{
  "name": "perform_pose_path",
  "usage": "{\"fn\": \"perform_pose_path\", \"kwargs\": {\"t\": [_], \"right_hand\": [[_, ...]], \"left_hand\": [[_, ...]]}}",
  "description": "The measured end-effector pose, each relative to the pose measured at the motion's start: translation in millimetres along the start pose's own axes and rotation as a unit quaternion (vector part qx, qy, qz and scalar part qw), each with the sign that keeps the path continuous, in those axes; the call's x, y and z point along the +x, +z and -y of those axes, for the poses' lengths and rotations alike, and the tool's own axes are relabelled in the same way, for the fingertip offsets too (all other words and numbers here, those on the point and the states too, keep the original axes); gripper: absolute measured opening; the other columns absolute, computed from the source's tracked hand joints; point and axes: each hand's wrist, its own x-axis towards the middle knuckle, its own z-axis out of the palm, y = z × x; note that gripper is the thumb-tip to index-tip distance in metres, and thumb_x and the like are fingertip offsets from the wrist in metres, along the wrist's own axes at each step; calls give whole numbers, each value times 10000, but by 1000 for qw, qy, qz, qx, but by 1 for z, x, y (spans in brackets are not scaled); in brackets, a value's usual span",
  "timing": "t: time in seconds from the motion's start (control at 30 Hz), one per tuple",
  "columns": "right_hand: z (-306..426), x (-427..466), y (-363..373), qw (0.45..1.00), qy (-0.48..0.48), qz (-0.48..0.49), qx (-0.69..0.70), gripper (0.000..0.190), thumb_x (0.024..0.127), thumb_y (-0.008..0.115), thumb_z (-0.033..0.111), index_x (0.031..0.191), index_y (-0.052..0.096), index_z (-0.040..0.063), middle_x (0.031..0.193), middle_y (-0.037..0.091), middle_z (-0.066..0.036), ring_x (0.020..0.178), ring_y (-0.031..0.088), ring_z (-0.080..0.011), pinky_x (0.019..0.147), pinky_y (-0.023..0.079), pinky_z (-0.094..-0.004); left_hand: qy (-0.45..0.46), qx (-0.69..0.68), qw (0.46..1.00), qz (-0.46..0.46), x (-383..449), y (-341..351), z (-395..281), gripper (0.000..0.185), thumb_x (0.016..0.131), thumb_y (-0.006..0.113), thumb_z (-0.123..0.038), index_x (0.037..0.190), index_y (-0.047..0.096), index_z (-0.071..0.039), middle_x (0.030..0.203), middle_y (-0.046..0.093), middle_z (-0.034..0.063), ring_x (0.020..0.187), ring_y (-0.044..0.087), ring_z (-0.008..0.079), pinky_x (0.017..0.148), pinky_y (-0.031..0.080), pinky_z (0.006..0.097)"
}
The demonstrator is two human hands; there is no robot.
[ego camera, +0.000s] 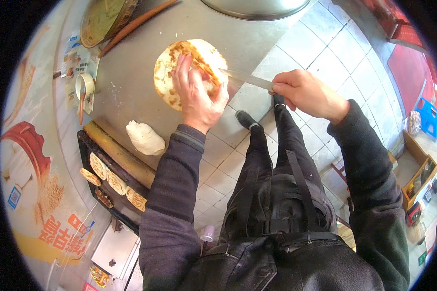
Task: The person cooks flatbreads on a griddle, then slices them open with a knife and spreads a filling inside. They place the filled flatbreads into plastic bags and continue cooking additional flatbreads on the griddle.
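Note:
A large round browned flatbread (164, 78) lies on the metal worktop (127, 87). My left hand (200, 91) rests on it with fingers spread and lifts part of a cut or folded layer near its right side; how firmly the fingers grip is hard to see. My right hand (302, 91) holds a knife by its handle, and the long blade (249, 79) points left, its tip at the bread's right edge. The handle is mostly hidden in the fist. A lump of white dough (145, 138) sits on the worktop below and left of the bread.
A black griddle (122, 202) with several small flatbreads (115, 182) stands at the lower left. A wooden rolling pin (138, 27) lies beside a round pan (103, 20). A cup (85, 83) with a wooden-handled tool is at the left. A metal lid or pan (256, 7) is at the top.

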Motion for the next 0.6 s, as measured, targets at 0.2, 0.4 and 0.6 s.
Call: {"fn": "perform_pose_path", "kwargs": {"t": [0.2,0.4,0.6], "right_hand": [[0,7,4,1000,-1,-3,7,330,1005,522,221,1061,721,-36,619,584,-89,560,607,-179,608,523,-348],[-2,11,8,1000,0,1,-12,316,1006,522,190,1068,728,-42,619,589,-93,559,608,-180,603,522,-347],[2,33,24,1000,-29,-3,8,319,1013,536,194,1087,735,-44,621,588,-98,535,559,-183,578,498,-352]], "left_hand": [[42,15,998,51,4,-22,13,604,863,718,-277,1369,511,-18,1567,364,239,1489,293,442,1217,204,584],[61,105,977,174,-1,-29,37,720,965,630,-319,1620,333,-280,1701,265,21,1565,226,302,1263,151,546],[60,127,978,156,-3,-24,40,699,983,596,-357,1623,329,-278,1699,269,22,1569,213,294,1266,139,536]]}}
